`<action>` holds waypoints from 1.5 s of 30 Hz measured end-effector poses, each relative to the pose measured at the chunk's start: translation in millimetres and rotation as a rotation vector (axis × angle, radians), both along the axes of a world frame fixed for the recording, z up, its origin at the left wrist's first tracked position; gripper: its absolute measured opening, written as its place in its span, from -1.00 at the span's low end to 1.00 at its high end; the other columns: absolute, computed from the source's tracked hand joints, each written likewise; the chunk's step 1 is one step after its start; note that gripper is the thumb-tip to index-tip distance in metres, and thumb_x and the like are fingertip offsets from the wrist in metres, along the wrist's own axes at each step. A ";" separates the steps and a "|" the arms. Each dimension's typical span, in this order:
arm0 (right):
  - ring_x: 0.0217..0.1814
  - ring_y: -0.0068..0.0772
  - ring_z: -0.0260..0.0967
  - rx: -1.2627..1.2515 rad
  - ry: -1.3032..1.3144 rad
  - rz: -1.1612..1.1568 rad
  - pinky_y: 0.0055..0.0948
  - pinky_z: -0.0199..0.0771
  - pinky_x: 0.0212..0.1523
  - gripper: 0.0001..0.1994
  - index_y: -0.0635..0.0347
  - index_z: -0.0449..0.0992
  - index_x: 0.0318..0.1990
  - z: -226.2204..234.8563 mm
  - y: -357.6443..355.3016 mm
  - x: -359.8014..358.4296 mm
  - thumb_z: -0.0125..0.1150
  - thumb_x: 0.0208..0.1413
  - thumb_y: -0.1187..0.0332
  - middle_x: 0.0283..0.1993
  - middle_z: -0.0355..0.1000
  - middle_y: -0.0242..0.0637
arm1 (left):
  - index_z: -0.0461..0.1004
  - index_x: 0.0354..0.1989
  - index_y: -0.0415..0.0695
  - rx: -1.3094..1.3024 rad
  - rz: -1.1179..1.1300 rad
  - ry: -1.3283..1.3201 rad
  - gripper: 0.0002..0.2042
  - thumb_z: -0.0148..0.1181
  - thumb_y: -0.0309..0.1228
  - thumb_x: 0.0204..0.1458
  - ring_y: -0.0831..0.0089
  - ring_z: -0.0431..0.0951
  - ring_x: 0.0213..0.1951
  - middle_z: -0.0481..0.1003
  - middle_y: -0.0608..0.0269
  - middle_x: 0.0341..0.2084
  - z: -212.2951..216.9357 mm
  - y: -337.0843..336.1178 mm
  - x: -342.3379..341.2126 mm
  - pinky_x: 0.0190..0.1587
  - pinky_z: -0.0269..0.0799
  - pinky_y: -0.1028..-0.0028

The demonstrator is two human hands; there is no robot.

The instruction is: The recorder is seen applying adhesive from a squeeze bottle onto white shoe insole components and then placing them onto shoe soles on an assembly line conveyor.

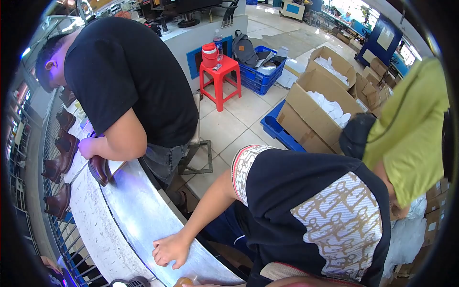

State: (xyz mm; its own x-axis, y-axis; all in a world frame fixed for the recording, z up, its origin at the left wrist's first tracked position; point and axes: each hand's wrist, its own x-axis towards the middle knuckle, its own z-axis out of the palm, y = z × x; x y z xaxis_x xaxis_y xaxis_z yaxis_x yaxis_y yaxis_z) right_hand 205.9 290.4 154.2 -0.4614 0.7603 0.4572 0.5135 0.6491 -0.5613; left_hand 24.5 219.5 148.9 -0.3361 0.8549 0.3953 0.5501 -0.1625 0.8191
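My right hand (172,250) rests palm down on the bare metal edge (148,217) of a long curved work line. Its fingers are bent with the thumb apart, and nothing shows in it. At the bottom edge only a sliver of skin shows, apparently my left hand (189,282); its fingers are cut off, with something blurred and amber-coloured beside it. Nearby a dark shoe or sole (137,281) is partly cut off. Brown ankle boots (58,201) stand along the line's far side. Further left, a co-worker's hand (87,147) is at a brown shoe (99,170).
The co-worker in a black shirt (129,71) leans over the line. Behind stand a red stool (220,71) with a red jug, a blue crate (260,79), and cardboard boxes (306,115) with white stuffing. Someone in a yellow top (406,143) is at the right.
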 end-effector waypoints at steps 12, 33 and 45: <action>-0.02 -0.30 0.25 0.038 0.009 -0.061 -0.22 0.03 -0.03 -0.72 0.09 0.44 -0.41 2.3 0.5 24.6 0.19 -0.24 0.12 -0.28 0.40 -0.36 | 0.11 0.22 -0.21 -0.081 -0.148 -0.018 -0.31 0.25 -0.17 -0.04 0.14 0.47 -0.13 0.39 -0.13 -0.07 -2.5 14.6 32.9 -0.07 0.42 0.28; 0.04 -0.21 0.28 0.058 -0.158 -0.016 -0.27 0.12 0.02 -0.76 0.17 0.40 -0.26 25.2 5.7 46.5 0.19 -0.07 0.28 -0.09 0.39 -0.29 | 0.32 -0.02 -0.20 0.069 -0.047 -0.081 -0.52 0.26 -0.21 -0.06 0.08 0.51 -0.13 0.46 -0.02 -0.16 39.4 -4.8 57.5 -0.11 0.42 0.33; 0.08 -0.19 0.25 0.078 -0.177 0.184 -0.12 0.05 0.08 -0.47 0.19 0.37 -0.07 35.7 1.5 58.2 0.33 -0.26 0.19 -0.05 0.35 -0.20 | -0.12 0.26 -0.36 -0.432 -0.267 0.057 -0.34 -0.03 -0.22 0.12 -0.09 0.28 0.08 0.28 -0.28 0.02 40.9 -24.0 94.8 0.18 0.12 0.16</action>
